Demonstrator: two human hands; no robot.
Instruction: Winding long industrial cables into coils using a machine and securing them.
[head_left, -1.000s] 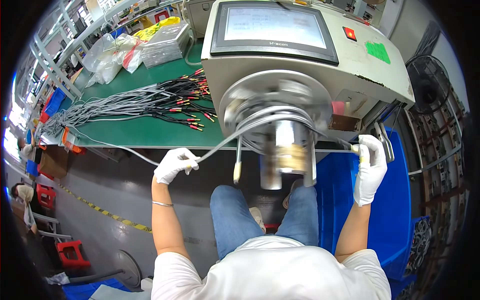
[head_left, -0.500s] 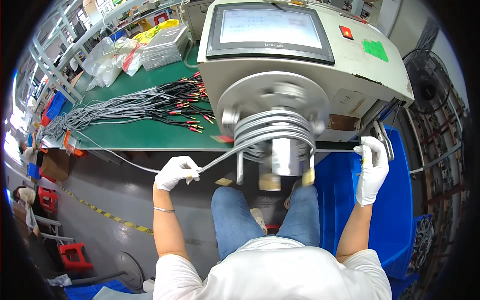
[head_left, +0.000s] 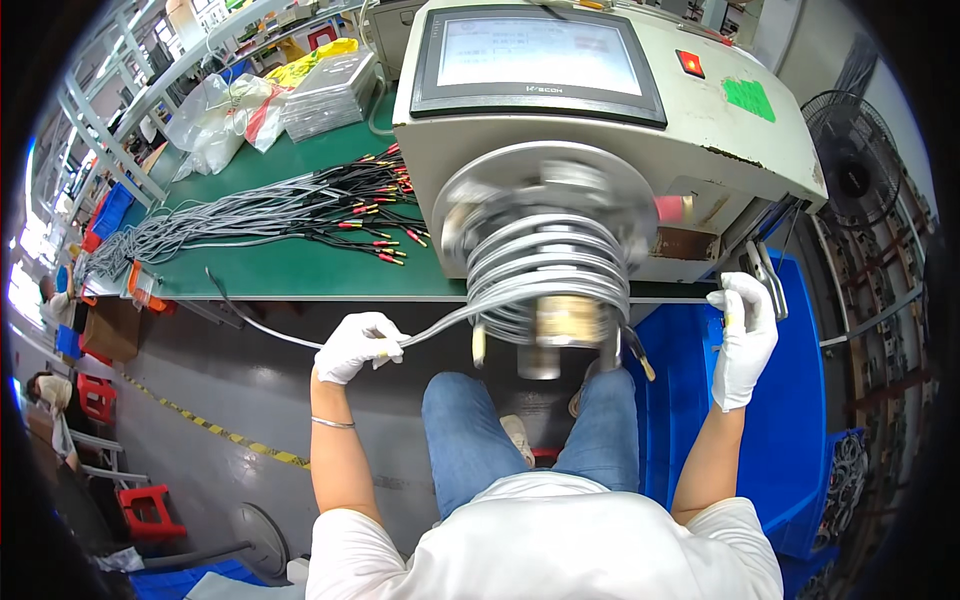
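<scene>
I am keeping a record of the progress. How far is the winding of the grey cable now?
Done: several turns of grey cable lie on the blurred spool. In hand: the left hand feeds the cable; the right hand is at a metal lever. Left: a free tail trails past the left hand.

On the green bench (head_left: 300, 270) to my left I see a spread of grey leads (head_left: 260, 205) with red tips, a stack of clear trays (head_left: 328, 92) and plastic bags (head_left: 215, 110) behind them. A black fan (head_left: 858, 160) stands at my right, a blue bin (head_left: 800, 420) under it, red stools (head_left: 140, 510) on the floor.
</scene>
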